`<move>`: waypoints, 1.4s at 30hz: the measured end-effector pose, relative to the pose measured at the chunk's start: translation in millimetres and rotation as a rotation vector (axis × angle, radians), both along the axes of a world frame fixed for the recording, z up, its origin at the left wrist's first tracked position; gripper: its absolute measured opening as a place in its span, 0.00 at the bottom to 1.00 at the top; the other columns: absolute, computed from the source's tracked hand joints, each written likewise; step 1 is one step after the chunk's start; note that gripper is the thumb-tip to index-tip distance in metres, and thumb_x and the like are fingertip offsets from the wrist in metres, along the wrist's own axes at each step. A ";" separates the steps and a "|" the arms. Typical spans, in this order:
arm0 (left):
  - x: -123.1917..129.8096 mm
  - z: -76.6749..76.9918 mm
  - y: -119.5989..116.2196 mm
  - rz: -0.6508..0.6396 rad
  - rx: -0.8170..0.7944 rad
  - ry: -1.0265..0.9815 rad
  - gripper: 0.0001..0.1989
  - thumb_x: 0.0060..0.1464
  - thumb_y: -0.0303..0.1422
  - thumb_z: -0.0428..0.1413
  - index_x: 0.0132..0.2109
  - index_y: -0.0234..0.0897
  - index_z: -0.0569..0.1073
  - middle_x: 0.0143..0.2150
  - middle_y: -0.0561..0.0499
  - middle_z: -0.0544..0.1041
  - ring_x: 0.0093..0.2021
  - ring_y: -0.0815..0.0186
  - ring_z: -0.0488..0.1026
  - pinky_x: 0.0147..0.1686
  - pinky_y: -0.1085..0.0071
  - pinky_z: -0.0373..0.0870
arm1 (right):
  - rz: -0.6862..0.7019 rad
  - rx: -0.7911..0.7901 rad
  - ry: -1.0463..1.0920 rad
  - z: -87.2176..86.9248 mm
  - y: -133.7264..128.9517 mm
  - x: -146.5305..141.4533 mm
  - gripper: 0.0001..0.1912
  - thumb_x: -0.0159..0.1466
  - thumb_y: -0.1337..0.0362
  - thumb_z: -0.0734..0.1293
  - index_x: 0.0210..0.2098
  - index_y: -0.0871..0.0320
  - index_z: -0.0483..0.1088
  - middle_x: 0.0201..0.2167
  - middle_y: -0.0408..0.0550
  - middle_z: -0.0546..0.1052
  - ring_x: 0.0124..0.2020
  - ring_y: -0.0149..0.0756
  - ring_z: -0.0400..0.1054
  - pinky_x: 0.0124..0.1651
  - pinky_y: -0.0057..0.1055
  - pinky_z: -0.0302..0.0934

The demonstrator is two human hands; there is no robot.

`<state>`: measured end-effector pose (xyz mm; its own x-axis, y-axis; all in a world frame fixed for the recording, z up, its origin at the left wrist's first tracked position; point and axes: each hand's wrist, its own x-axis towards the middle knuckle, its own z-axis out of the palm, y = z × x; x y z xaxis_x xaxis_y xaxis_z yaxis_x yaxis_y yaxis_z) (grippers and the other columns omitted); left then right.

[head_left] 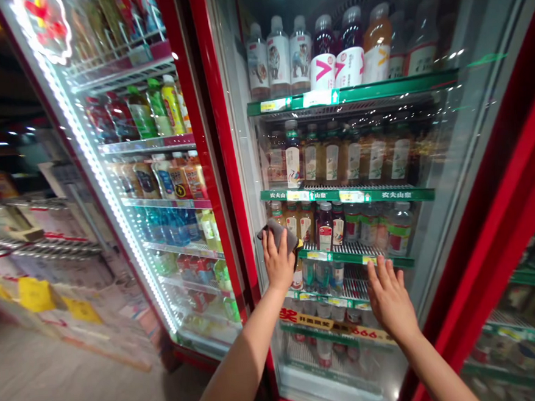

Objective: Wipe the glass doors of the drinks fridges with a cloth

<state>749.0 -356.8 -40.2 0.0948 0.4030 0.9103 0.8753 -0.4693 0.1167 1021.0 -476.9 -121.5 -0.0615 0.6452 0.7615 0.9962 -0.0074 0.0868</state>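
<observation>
My left hand (278,262) presses a grey cloth (276,227) with a dark and yellow edge against the glass door (353,371) of a red-framed drinks fridge. Its fingers lie over the cloth, near the door's left side. To the right, my right hand (391,296) is open and holds nothing, palm toward the glass. Whether it touches the pane I cannot tell. Behind the glass, bottles stand in rows on shelves with green price strips (347,195). Dark juice bottles (325,227) show just right of the cloth.
A second lit fridge (170,183) with bottles and cans stands at left, beyond a red frame post (226,136). Another red-framed fridge edge (493,227) rises at right. Further left are blurred store shelves with yellow tags (36,294) above a grey floor (79,385).
</observation>
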 end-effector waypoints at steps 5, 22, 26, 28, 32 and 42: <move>-2.5 -5.0 1.7 -0.099 -0.031 0.161 0.39 0.54 0.25 0.62 0.70 0.47 0.60 0.75 0.42 0.55 0.76 0.48 0.42 0.70 0.46 0.56 | -0.013 -0.003 -0.020 -2.3 -0.7 2.7 0.49 0.66 0.74 0.59 0.74 0.54 0.21 0.76 0.57 0.32 0.74 0.61 0.40 0.68 0.62 0.53; -48.6 18.0 27.7 0.122 -0.096 -0.245 0.36 0.59 0.24 0.54 0.72 0.40 0.55 0.77 0.38 0.47 0.76 0.47 0.39 0.71 0.45 0.50 | -0.025 -0.014 -0.052 -4.1 -5.3 5.0 0.49 0.68 0.69 0.61 0.74 0.53 0.21 0.76 0.58 0.30 0.74 0.65 0.41 0.65 0.63 0.57; -49.3 3.7 26.2 0.082 -0.145 -0.350 0.36 0.60 0.26 0.52 0.73 0.39 0.52 0.76 0.34 0.47 0.76 0.45 0.43 0.69 0.47 0.54 | -0.019 -0.006 -0.032 -5.1 -5.0 3.2 0.48 0.68 0.68 0.60 0.74 0.53 0.21 0.76 0.58 0.30 0.74 0.66 0.40 0.65 0.65 0.56; -47.9 -25.5 14.3 0.068 -0.208 -0.346 0.38 0.61 0.27 0.52 0.74 0.39 0.49 0.75 0.31 0.47 0.75 0.43 0.45 0.67 0.45 0.58 | -0.009 -0.010 -0.026 -5.8 -5.0 4.0 0.48 0.68 0.68 0.61 0.74 0.53 0.22 0.76 0.58 0.30 0.74 0.66 0.39 0.65 0.66 0.56; -49.3 -47.4 5.3 0.058 -0.226 -0.336 0.38 0.59 0.25 0.53 0.73 0.36 0.51 0.73 0.28 0.51 0.73 0.40 0.50 0.64 0.43 0.62 | 0.010 -0.014 -0.015 -8.8 -4.3 6.9 0.48 0.66 0.69 0.60 0.74 0.53 0.23 0.76 0.58 0.31 0.74 0.66 0.38 0.66 0.67 0.54; -49.4 -7.1 21.3 0.011 -0.181 -0.366 0.40 0.59 0.31 0.56 0.74 0.40 0.50 0.76 0.32 0.42 0.75 0.42 0.44 0.67 0.43 0.56 | -0.002 0.018 -0.022 -9.6 -3.1 1.6 0.49 0.66 0.70 0.60 0.74 0.54 0.22 0.76 0.58 0.30 0.74 0.67 0.38 0.65 0.67 0.55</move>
<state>699.6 -335.5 -47.4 -0.2277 0.5587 0.7975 0.7656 -0.4034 0.5012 1022.5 -480.0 -131.1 -0.0772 0.6311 0.7718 0.9941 -0.0109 0.1083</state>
